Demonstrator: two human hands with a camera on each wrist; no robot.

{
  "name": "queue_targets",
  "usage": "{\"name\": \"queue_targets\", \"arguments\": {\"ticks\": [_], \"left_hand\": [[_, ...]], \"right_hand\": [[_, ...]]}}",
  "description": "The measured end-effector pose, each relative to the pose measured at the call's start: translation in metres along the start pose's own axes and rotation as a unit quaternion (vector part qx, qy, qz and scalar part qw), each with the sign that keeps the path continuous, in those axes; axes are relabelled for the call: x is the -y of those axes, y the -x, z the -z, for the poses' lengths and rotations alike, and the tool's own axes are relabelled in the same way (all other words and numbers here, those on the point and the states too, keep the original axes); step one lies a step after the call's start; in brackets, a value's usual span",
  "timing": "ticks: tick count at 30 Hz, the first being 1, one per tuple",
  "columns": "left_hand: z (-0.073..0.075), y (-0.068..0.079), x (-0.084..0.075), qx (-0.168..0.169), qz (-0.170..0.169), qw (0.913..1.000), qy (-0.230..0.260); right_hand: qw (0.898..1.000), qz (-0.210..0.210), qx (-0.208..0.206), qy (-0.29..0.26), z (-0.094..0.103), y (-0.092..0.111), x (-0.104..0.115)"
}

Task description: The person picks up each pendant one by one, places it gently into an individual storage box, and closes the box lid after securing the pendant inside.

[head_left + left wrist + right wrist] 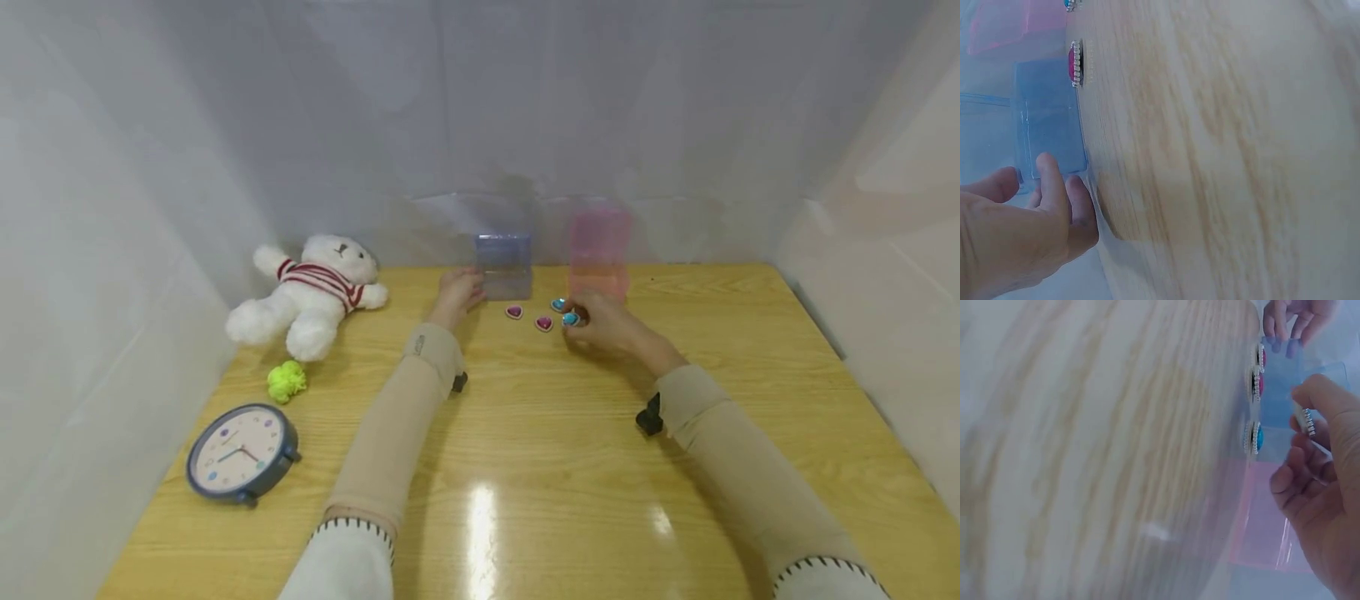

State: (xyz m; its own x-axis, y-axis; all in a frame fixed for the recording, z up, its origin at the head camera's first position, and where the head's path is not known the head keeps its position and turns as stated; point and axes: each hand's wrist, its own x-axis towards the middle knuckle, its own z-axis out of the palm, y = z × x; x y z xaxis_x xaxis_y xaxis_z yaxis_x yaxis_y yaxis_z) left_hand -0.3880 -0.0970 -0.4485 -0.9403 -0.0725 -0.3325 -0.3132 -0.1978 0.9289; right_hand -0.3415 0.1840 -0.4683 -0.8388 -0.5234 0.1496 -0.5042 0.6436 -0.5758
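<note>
My right hand (611, 327) pinches a blue gem with a beaded silver rim (571, 319) between thumb and forefinger, just above the table in front of the pink box (600, 237). A second blue gem (1257, 438) lies on the table beside it. Two magenta heart-shaped gems (543, 323) lie further left, in front of the clear blue box (506, 285). My left hand (457, 296) is at the left side of that box, its relaxed fingertips against the wall in the left wrist view. Both boxes have their lids raised at the back.
On the left lies a white teddy bear (318, 287) in a striped top. Nearer are a lime-green fuzzy ball (287, 382) and a round blue-rimmed clock (240, 452). Pale sheeting (480, 108) hangs behind the wooden table (555, 483) and on both sides.
</note>
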Motion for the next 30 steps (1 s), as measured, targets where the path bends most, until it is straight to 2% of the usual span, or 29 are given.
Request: {"name": "queue_targets", "arguments": {"ticks": [4,8,11,18,30], "left_hand": [[0.000,-0.001,0.001,-0.004,-0.005,1.0000,-0.001],[-0.001,-0.001,0.002,-0.008,-0.013,0.9999,-0.005],[-0.002,-0.001,0.002,-0.007,-0.021,0.9997,-0.005],[-0.004,0.001,0.002,-0.006,-0.026,0.9996,-0.002],[-0.004,0.003,0.002,-0.002,-0.025,0.9997,-0.001]], "right_hand": [[0.999,0.017,-0.031,-0.010,-0.001,-0.001,0.002],[0.995,0.058,-0.077,-0.012,-0.001,-0.004,0.006],[0.992,0.076,-0.097,-0.008,0.000,-0.007,0.009],[0.990,0.091,-0.106,-0.010,0.000,-0.015,0.019],[0.992,0.062,-0.111,-0.009,-0.005,-0.046,0.039]]}}
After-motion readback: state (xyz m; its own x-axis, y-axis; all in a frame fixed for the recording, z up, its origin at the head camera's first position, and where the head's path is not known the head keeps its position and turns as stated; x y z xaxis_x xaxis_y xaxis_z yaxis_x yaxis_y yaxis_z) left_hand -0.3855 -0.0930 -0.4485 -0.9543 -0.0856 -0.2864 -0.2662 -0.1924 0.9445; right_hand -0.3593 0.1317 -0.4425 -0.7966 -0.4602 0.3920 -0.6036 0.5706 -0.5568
